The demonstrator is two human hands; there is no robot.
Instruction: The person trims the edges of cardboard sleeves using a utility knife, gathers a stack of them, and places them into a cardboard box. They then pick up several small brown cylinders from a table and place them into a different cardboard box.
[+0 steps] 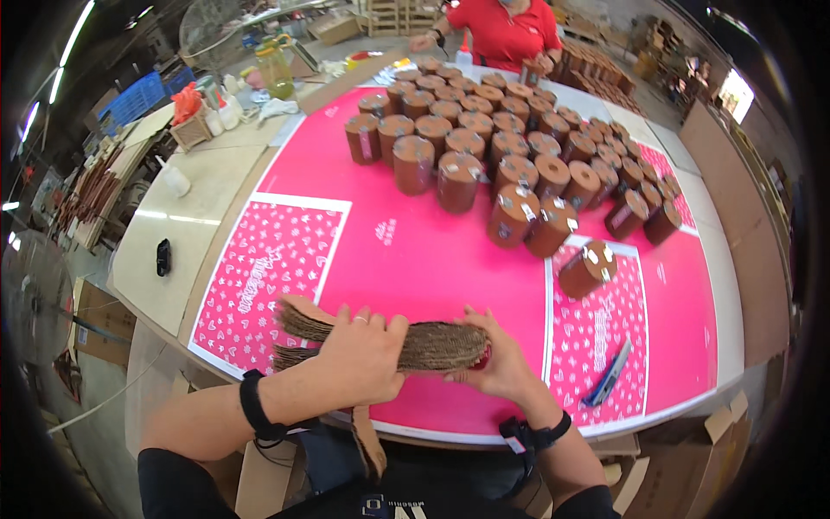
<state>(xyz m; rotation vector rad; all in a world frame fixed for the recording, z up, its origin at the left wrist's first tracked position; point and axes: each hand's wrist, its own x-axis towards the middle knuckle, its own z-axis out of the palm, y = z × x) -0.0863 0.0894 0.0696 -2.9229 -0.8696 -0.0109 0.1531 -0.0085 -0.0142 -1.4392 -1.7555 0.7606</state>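
Observation:
A thick bundle of layered brown strips [439, 344], rough-edged and folded back on itself, lies across my two hands above the pink sheet. My left hand [361, 350] is closed over its middle, the fingers wrapped over the top. At the bundle's rounded right end, my right hand [497, 356] grips with the thumb toward me; a bit of red shows by its palm. The left end splits into two loose layered tails. One flat brown strip [369, 443] hangs below my left hand over the table's near edge.
Many brown cylinders [462, 143], some with centre holes, crowd the far side. One cylinder [588, 270] stands nearer, right. A blue box cutter [608, 378] lies at right on the pink patterned sheet [432, 259]. A co-worker in red [510, 30] touches a far cylinder. White bottles [175, 177] stand left.

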